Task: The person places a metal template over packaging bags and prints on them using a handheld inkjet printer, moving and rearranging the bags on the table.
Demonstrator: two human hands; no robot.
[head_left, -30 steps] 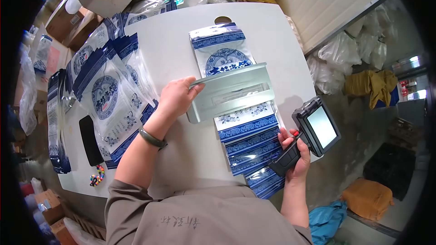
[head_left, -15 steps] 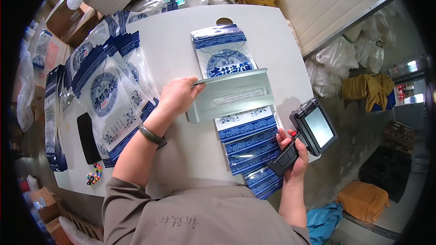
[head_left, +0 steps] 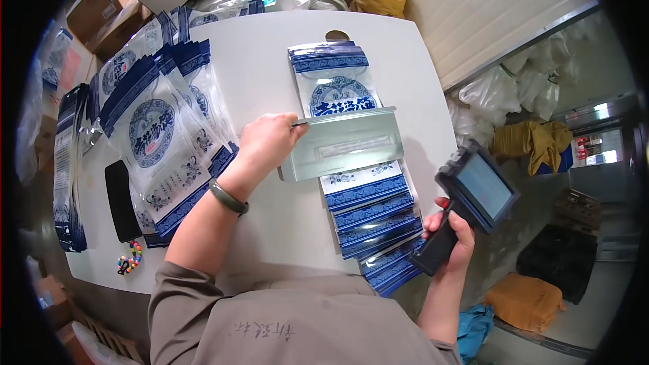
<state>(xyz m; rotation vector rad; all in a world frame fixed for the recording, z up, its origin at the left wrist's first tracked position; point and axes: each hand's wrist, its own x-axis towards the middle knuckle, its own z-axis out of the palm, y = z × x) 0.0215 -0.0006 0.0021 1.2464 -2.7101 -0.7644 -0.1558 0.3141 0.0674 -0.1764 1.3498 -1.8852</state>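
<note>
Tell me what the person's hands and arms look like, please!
The left hand and right hand wear no gloves. Around the left wrist is a smooth, round, dark greenish bangle; the right wrist shows none. The left sleeve is short, plain and grey-brown, and the right sleeve is the same colour.

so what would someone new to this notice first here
Probably the handheld device with its lit screen, gripped in the right hand by the table's right edge. Next, the silvery plate that the left hand holds over a fanned row of blue-and-white bags. The colourful beads near the table's left near corner also stand out.
</note>
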